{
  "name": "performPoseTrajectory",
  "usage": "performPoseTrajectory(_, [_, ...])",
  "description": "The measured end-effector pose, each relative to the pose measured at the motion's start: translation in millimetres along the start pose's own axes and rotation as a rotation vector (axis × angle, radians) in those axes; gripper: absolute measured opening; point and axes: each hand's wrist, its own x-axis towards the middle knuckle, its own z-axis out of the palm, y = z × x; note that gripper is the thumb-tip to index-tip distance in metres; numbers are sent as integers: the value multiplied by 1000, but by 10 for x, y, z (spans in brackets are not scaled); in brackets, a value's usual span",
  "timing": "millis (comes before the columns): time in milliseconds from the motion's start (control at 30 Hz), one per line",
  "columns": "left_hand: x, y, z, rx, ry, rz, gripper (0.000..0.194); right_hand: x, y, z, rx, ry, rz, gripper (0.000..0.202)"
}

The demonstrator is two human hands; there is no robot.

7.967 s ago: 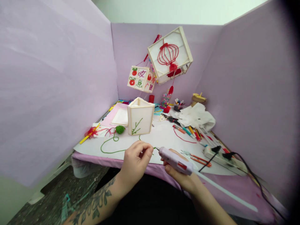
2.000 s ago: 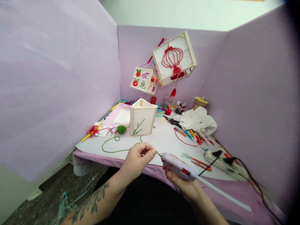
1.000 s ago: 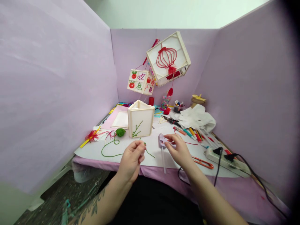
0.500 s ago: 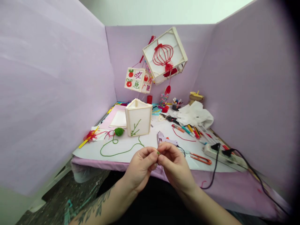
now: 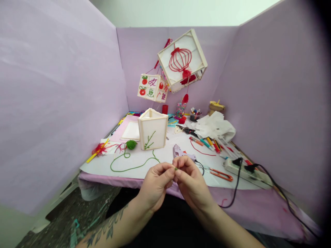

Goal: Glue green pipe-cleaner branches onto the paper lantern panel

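My left hand (image 5: 155,184) and my right hand (image 5: 192,182) meet at the table's front edge, fingertips pinched together on a tiny piece of green yarn (image 5: 176,168). From near my fingers a green strand (image 5: 129,170) curls leftward over the white sheet to a green yarn ball (image 5: 131,145). Behind my hands a three-sided white lantern (image 5: 157,129) stands upright, with a green branch shape on its front panel. Just beyond my right hand lies a lilac glue gun (image 5: 182,152), partly hidden by my fingers.
Orange-handled snips (image 5: 221,174) and a power strip (image 5: 245,171) with black cables lie on the right, below markers (image 5: 207,143) and crumpled white material (image 5: 217,125). Two decorated lanterns hang at the back. Red and yellow scraps (image 5: 98,150) lie left.
Both hands stay pinched together in nearly the same place. The fingers of my right hand have shifted slightly. Objects on the table have not visibly moved.
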Motion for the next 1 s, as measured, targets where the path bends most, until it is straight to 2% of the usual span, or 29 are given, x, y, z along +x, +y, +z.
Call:
performPoseTrajectory(133, [-5, -13, -20, -32, -7, -9, 25, 10, 9, -9, 7, -15, 9, 28])
performPoseTrajectory(267, [20, -16, -40, -103, 24, -76, 28, 8, 47, -27, -31, -50, 16, 27])
performPoseTrajectory(367, [77, 51, -109, -133, 84, -78, 30, 16, 46, -112, -100, -43, -3, 26])
performPoseTrajectory(433, [127, 145, -221, -132, 164, -9, 33, 80, -4, -224, -188, 11, -57, 19])
performPoseTrajectory(500, [172, 261, -386, -120, 261, 101, 35, 236, -94, -353, -388, 73, -131, 9])
performPoseTrajectory(567, [197, 366, -570, -110, 358, 200, 36, 498, -186, -452, -744, 78, -149, 13])
performPoseTrajectory(700, [189, 448, -821, -88, 435, 294, 35, 1195, -178, -474, -1428, -24, 40, 28])
performPoseTrajectory(767, [178, 428, -859, -66, 456, 308, 37, 1494, -56, -435, -1501, -49, 80, 36])
performPoseTrajectory(833, [177, 393, -865, -40, 471, 316, 38, 1694, 89, -398, -1541, -77, 102, 34])
performPoseTrajectory(933, [197, 349, -878, 1, 481, 326, 38, 1802, 236, -364, -1591, -96, 97, 23])
performPoseTrajectory(1000, [215, 341, -907, 43, 480, 342, 36, 1796, 245, -347, -1615, -102, 70, 17])
